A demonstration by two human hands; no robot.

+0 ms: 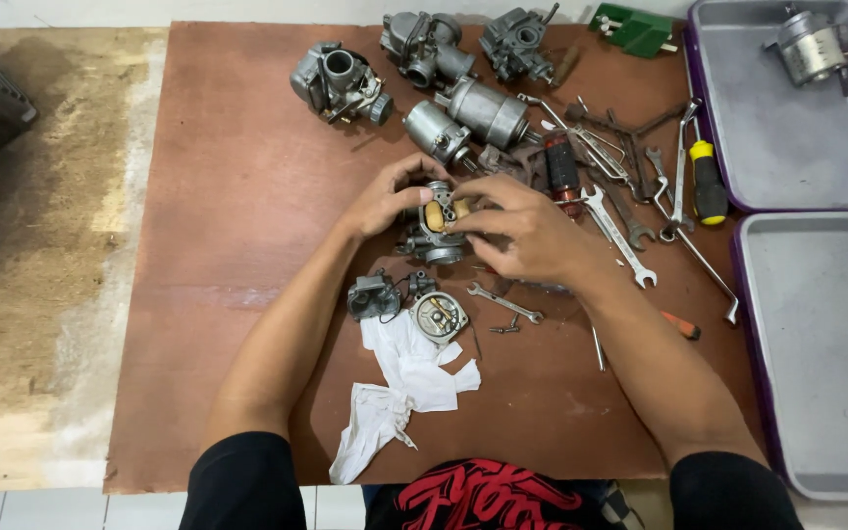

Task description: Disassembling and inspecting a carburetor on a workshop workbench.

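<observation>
1. A brown board (247, 245) lies on a worn concrete floor (41, 245), with pale tiles along the near edge, and serves as the work surface.
2. The left hand (385, 201) curls around the left side of a small grey carburetor body (436, 236) near the middle of the board, its fingers bent and pressing on the metal.
3. The right hand (532, 236) comes in from the other side; its thumb and fingertips are pinched at the tan float (436, 216) sitting in the top of the carburetor body.
4. Just in front of the hands lie a round metal bowl cover (440, 316), a small grey casting (373, 296) and a short spanner (505, 303).
5. A crumpled white cloth (399, 388) sits nearer the person, touching the bowl cover.
6. Behind the hands stand three more carburetors (424, 47) and two metal cylinders (473, 118).
7. To the right is a loose heap of spanners (620, 211) and a screwdriver with a yellow and black handle (707, 182).
8. Two grey metal trays (817, 324) sit at the right edge; the farther one holds a single round metal part (810, 44).
9. A green block (635, 29) lies at the far edge of the board.
</observation>
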